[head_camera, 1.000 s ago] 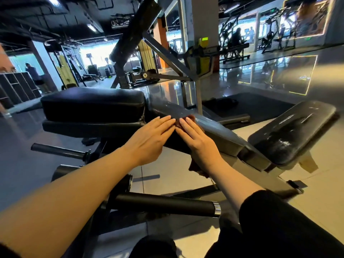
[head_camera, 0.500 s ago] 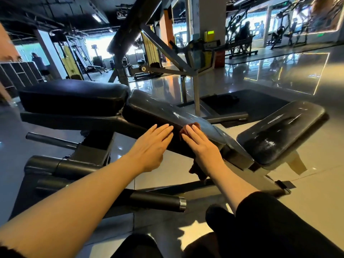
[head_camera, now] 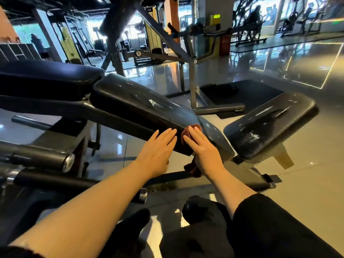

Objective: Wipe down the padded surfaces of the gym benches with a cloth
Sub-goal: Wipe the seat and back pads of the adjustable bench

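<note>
the right hand (head_camera: 202,148) lies flat with straight fingers, pressing a reddish cloth (head_camera: 188,134) onto the near edge of the long bench pad (head_camera: 141,107); the left hand (head_camera: 158,148) rests flat and empty just beside it. this looks like mid-wipe on that pad. the cloth sits under the right palm, one end hanging below the wrist. next likely calls for sliding along the pad, then the separate seat pad (head_camera: 270,123) to the right.

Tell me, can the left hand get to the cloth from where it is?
Probably yes. The left hand lies flat on the long pad's near edge, right beside the reddish-brown cloth under the right hand. Nothing sits between them, though the right hand covers most of the cloth.
</note>
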Action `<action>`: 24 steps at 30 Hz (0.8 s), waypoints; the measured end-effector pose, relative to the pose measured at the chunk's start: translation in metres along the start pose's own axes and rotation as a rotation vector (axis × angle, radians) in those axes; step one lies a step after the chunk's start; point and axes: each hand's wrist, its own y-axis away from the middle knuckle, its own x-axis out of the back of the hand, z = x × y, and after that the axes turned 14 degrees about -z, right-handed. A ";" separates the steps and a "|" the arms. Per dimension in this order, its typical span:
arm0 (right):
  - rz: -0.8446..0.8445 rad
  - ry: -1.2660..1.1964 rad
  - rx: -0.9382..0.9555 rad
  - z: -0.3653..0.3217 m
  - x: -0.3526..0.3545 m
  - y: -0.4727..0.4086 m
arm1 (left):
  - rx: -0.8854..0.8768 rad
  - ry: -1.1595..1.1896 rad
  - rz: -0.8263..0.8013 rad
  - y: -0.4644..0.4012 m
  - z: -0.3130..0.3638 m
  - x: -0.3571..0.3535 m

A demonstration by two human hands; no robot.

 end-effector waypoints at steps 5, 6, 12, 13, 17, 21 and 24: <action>0.029 0.022 0.039 0.004 -0.005 -0.002 | 0.032 0.077 0.074 -0.012 0.023 -0.018; 0.024 0.034 0.059 0.007 -0.007 -0.002 | 0.042 0.089 0.082 -0.014 0.026 -0.020; -0.042 0.050 0.020 0.037 0.005 0.019 | 0.031 0.113 0.110 -0.021 0.036 -0.019; -0.048 0.036 0.036 0.038 0.011 0.017 | 0.023 0.126 0.124 -0.023 0.040 -0.017; -0.112 0.020 0.167 0.037 0.026 0.001 | 0.037 0.198 0.171 -0.031 0.055 -0.015; -0.169 0.010 0.115 0.056 0.021 0.017 | 0.072 0.191 0.177 -0.036 0.064 -0.025; -0.069 -0.078 0.134 0.064 0.033 0.014 | 0.066 0.143 0.236 -0.038 0.061 -0.029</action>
